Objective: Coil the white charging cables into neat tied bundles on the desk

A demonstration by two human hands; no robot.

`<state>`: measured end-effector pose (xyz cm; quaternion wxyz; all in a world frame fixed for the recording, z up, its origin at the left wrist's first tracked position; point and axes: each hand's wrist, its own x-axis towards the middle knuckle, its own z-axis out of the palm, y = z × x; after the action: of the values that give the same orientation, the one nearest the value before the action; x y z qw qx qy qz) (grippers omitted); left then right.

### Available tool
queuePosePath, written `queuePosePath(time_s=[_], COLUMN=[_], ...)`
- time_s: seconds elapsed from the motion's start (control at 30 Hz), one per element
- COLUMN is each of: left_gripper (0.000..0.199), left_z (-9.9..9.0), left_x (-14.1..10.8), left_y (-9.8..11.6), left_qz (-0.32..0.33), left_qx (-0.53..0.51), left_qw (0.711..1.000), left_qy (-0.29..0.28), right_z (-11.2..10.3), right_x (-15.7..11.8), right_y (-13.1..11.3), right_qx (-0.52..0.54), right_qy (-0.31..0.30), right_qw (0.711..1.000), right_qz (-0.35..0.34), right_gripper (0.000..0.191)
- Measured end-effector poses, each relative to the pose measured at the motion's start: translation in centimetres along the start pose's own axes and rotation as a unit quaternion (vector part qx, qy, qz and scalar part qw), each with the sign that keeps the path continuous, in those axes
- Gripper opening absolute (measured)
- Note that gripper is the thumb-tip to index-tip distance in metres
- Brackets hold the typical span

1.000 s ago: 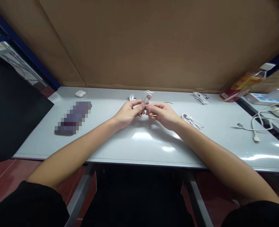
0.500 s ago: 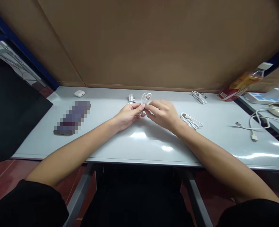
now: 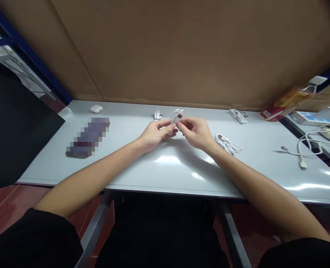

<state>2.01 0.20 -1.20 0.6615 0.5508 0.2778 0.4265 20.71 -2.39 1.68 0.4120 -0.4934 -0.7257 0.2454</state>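
A coiled white USB cable (image 3: 176, 115) is pinched between the thumb and fingers of my left hand (image 3: 156, 136), above the middle of the table. Its plug end sticks up at the right side of the coil. My right hand (image 3: 196, 131) is closed at that plug end, thumb and forefinger against the cable. Behind my left hand lies a white cable bundle (image 3: 157, 115) with a dark tie. To the right of my right hand rests a loosely coiled white cable (image 3: 228, 144).
The grey table (image 3: 142, 175) meets a brown board (image 3: 165, 52). A blurred-out phone-like object (image 3: 88, 137) and a white earbud case (image 3: 96, 108) lie left. On the right are another tied cable (image 3: 238, 116), a loose cable (image 3: 301, 154) and a tilted bottle (image 3: 289, 100).
Both hands hold the coil slightly farther right in view. The right hand has turned, its thumb now showing, and the plug has turned too. The whole view has shifted a little.
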Motion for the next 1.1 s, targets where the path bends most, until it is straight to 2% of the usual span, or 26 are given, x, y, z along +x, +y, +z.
queuePosePath(time_s=[0.13, 0.23, 0.33, 0.4, 0.43, 0.5, 0.57, 0.6, 0.63, 0.7, 0.8, 0.97, 1.1], left_gripper=[0.04, 0.03, 0.021, 0.02, 0.022, 0.03, 0.039, 0.042, 0.043, 0.044, 0.043, 0.041, 0.041], left_z=[-0.1, -0.8, -1.5, -1.7, -1.8, -1.7, -1.6, -1.6, -1.6, -1.5, -1.3, -0.9, -1.1], left_x=[-0.1, -0.2, -0.3, -0.4, -0.4, -0.3, -0.2, -0.1, 0.0, 0.1, 0.1, -0.1, -0.2], left_y=[0.7, 1.4, 2.2, 2.5, 2.5, 2.3, 1.9, 1.7, 1.5, 1.3, 1.3, 1.6, 1.3], left_qz=[0.094, 0.176, 0.227, 0.233, 0.226, 0.177, 0.098, 0.059, 0.027, -0.014, -0.052, -0.069, -0.047], left_qx=[0.136, 0.251, 0.35, 0.362, 0.354, 0.308, 0.237, 0.198, 0.162, 0.1, 0.041, 0.013, 0.046], left_qw=[0.986, 0.952, 0.907, 0.901, 0.907, 0.935, 0.966, 0.978, 0.986, 0.994, 0.997, 0.997, 0.997], left_qy=[-0.003, -0.005, -0.049, -0.053, -0.041, -0.019, -0.019, -0.026, -0.034, -0.04, -0.043, -0.041, -0.042], right_z=[-0.5, -0.9, -1.1, -1.2, -1.2, -1.2, -1.2, -1.2, -1.2, -1.2, -1.3, -1.1, -0.6], right_x=[0.3, 0.6, 0.9, 0.9, 0.8, 0.5, 0.2, 0.0, -0.1, -0.1, 0.2, 0.3, 0.0], right_y=[0.0, 0.5, 0.7, 0.5, 0.3, 0.0, -0.1, -0.1, 0.1, 0.6, 1.3, 1.4, 0.9], right_qx=[0.179, 0.302, 0.368, 0.381, 0.375, 0.319, 0.191, 0.108, 0.027, -0.102, -0.197, -0.242, -0.184], right_qy=[-0.052, -0.112, -0.187, -0.205, -0.197, -0.157, -0.091, -0.059, -0.029, 0.003, 0.0, -0.004, 0.001], right_qw=[0.978, 0.928, 0.869, 0.857, 0.866, 0.912, 0.973, 0.992, 0.999, 0.983, 0.953, 0.94, 0.962], right_qz=[0.097, 0.187, 0.271, 0.279, 0.266, 0.206, 0.098, 0.032, -0.035, -0.15, -0.23, -0.24, -0.201], right_gripper=[0.035, 0.029, 0.029, 0.029, 0.028, 0.025, 0.021, 0.019, 0.018, 0.019, 0.018, 0.031, 0.027])
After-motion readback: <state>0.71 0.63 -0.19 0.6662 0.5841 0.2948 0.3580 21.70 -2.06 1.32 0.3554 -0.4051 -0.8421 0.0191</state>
